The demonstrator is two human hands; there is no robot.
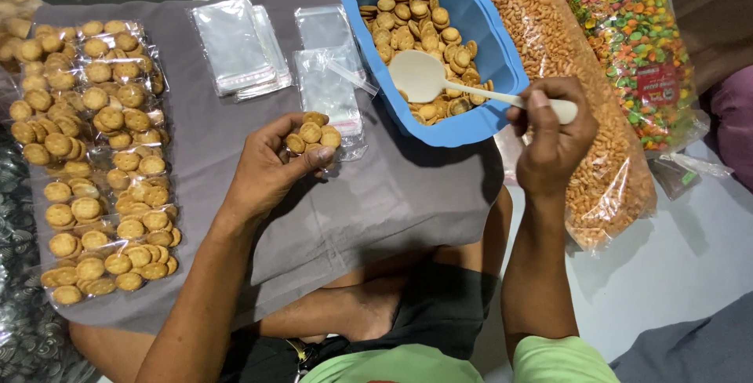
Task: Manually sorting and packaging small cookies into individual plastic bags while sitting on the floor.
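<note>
Grey cloth point(235, 156) spans the lap, under both hands. Far side of right hand: two big clear bags, one of orange-brown snack point(565, 61), one of multicoloured rings point(635, 46); the orange-brown one runs on beneath the wrist. Outboard of left hand, well apart: filled packets point(94, 156) of round biscuits, laid in overlapping rows. Blue tub point(502, 54) sits just beyond and between the hands, part-filled with loose biscuits point(416, 22). Stacks of empty clear bags point(243, 46) lie beyond left hand.

Right hand point(553, 144): fingers curled, pinching the handle end of a cream spoon point(471, 89). Bowl of spoon points away from hand, toward the left, resting over the biscuits at tub's near edge; bowl looks empty.

Left hand point(271, 167): palm down, thumb and fingers closed around the lower part of a small clear bag point(314, 136) holding several biscuits. Bag sits at the fingertips, mouth toward the tub, just short of its near wall.
</note>
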